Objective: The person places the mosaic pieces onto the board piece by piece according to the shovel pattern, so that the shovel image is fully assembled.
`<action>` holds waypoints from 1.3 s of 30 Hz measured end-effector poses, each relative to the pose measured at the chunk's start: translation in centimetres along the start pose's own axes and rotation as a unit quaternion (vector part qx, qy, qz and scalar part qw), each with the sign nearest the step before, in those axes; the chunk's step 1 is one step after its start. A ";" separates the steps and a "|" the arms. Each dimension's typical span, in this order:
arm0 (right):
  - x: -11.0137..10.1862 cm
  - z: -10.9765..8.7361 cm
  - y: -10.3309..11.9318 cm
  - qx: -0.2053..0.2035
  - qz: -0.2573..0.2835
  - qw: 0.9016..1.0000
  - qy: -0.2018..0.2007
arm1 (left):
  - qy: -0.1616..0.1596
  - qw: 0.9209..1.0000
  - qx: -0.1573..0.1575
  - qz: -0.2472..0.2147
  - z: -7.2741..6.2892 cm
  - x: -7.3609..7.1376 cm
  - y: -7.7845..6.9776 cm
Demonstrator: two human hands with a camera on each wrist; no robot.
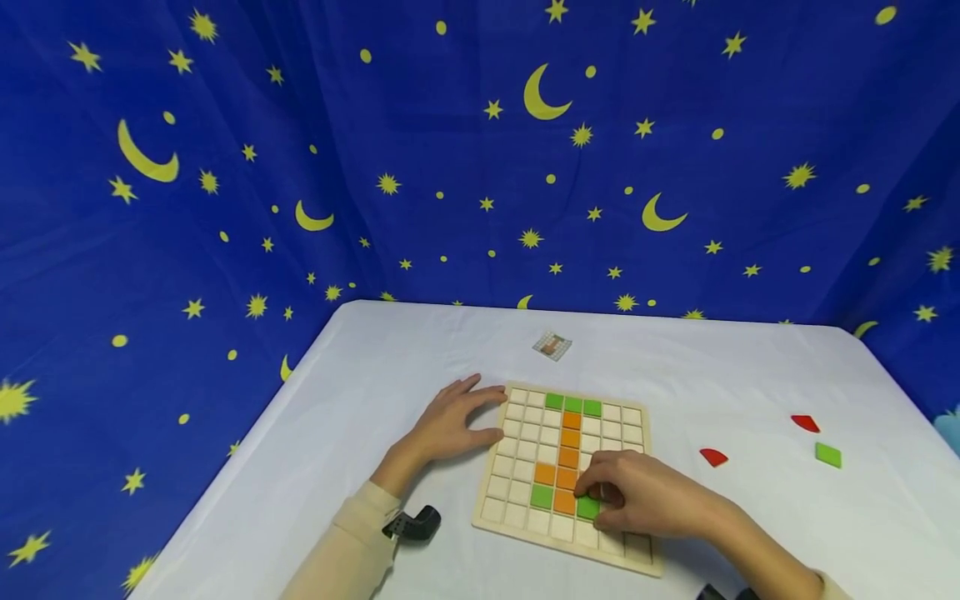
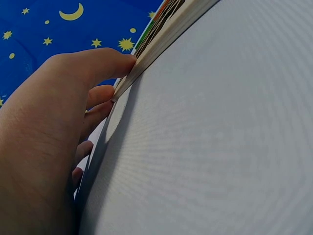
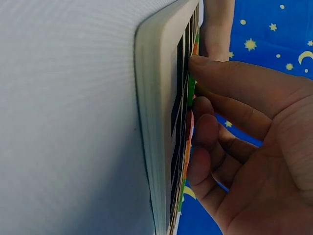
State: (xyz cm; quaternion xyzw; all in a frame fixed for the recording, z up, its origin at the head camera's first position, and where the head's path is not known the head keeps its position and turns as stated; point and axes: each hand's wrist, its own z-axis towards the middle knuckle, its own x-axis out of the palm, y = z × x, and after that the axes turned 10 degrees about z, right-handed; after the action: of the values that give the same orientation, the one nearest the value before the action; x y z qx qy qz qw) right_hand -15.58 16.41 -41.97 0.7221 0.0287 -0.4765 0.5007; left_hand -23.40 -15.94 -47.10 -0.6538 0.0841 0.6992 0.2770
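A wooden grid board (image 1: 566, 550) lies on the white table, with colored tiles in some of its squares. Orange tiles (image 1: 570, 437) form a column, one more sits beside it, and a row of three green tiles (image 1: 573, 406) tops it. My left hand (image 1: 447, 421) rests at the board's left edge, thumb and index finger spread and touching it. Over the lower right of the grid, my right hand (image 1: 647, 493) pinches a green tile (image 1: 588, 507) between thumb and fingers, level with the board. That hand covers several squares in the head view.
Two red quarter-round pieces (image 1: 713, 457) and a loose green tile (image 1: 828, 454) lie right of the board. Behind it is a small card with a printed grid (image 1: 552, 345). A blue curtain with moons and stars (image 1: 480, 167) hangs around the table.
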 end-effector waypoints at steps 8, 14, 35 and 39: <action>0.1 0.1 -0.1 -0.002 -0.004 1.000 -0.003 | 0.000 1.000 -0.004 -0.007 -0.1 0.0 0.0; -0.4 0.0 -0.1 -0.003 0.007 1.000 0.007 | -0.001 1.000 -0.006 -0.005 0.0 -0.2 0.1; -3.1 -1.9 -2.9 0.008 -0.038 0.998 -0.054 | 0.001 1.000 0.004 -0.006 0.0 -0.3 -0.3; -3.6 -2.8 -3.8 0.021 -0.040 0.996 -0.074 | -0.003 1.000 -0.001 -0.006 -0.1 -0.2 -0.3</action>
State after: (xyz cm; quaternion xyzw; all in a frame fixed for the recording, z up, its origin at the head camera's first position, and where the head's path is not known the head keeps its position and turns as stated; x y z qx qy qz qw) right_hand -17.65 21.92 -41.89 0.6935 0.0108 -0.5488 0.4667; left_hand -23.18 -15.83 -46.82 -0.6526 0.0787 0.6995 0.2805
